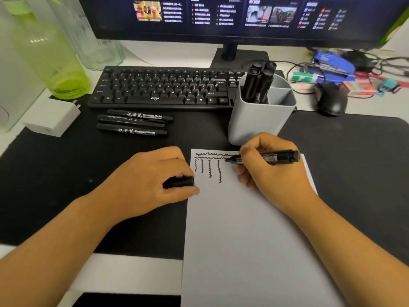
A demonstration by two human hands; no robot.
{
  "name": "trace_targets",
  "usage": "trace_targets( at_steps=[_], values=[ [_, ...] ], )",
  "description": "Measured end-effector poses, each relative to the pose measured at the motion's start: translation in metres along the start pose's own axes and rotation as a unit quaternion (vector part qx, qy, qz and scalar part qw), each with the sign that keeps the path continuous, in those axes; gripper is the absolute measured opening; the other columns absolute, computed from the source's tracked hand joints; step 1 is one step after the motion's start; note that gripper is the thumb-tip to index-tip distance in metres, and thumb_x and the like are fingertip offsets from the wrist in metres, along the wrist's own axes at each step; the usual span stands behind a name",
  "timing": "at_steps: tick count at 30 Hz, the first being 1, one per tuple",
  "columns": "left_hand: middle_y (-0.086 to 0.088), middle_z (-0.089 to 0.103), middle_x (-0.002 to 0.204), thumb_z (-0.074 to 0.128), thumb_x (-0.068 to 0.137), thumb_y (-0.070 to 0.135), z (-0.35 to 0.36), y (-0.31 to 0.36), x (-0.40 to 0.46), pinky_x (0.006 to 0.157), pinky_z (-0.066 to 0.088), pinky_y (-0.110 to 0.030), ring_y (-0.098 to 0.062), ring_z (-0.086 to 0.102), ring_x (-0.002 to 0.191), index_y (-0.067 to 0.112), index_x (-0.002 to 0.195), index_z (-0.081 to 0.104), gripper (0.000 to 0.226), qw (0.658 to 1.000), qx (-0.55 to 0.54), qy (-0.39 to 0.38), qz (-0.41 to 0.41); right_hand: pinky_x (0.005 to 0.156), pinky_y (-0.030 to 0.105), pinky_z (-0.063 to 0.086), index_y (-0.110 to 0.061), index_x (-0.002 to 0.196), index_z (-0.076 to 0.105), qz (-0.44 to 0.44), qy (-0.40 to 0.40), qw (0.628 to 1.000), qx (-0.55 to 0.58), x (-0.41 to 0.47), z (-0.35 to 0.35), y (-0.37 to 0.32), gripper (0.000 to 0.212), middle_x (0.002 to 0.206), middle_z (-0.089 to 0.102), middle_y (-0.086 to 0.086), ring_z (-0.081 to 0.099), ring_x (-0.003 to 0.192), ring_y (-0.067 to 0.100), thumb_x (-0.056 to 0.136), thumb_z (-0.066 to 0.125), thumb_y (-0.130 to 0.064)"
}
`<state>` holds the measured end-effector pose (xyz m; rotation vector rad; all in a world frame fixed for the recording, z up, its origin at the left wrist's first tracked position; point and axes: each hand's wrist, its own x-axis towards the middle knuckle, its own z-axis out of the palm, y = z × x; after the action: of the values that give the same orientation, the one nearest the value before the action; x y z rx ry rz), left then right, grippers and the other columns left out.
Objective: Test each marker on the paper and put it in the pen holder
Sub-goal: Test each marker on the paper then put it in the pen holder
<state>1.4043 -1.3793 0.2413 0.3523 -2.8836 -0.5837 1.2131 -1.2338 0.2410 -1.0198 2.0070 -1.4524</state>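
Note:
A white sheet of paper [243, 229] lies on the black desk mat, with wavy black test lines near its top edge. My right hand [272, 171] grips an uncapped black marker [278, 156], tip pointing left onto the paper beside the lines. At the paper's left edge my left hand [150, 180] holds the black cap [179, 182]. The grey pen holder [254, 120] stands just behind the paper with three black markers [259, 83] upright in its left compartment. Three more capped markers [135, 122] lie side by side in front of the keyboard.
A black keyboard [163, 87] and a monitor [232, 16] sit behind the mat. At the left stand a green bottle [48, 54] and a white charger [55, 118]. A black mouse [330, 99], a blue stapler [332, 63] and cables crowd the right rear.

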Motion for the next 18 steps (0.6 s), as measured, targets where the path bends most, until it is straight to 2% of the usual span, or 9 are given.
trace_targets(
  at_steps=[18],
  values=[
    [0.023, 0.047, 0.091, 0.044, 0.083, 0.066, 0.0011, -0.0036, 0.0006, 0.064, 0.048, -0.018, 0.000, 0.054, 0.078, 0.037, 0.095, 0.062, 0.036, 1.000, 0.004, -0.005, 0.005, 0.045, 0.038, 0.053, -0.012, 0.072, 0.066, 0.004, 0.002, 1.000, -0.005, 0.0012, 0.0002, 0.0039, 0.018, 0.060, 0.070, 0.014, 0.066, 0.053, 0.033, 0.089, 0.061, -0.015]
  ],
)
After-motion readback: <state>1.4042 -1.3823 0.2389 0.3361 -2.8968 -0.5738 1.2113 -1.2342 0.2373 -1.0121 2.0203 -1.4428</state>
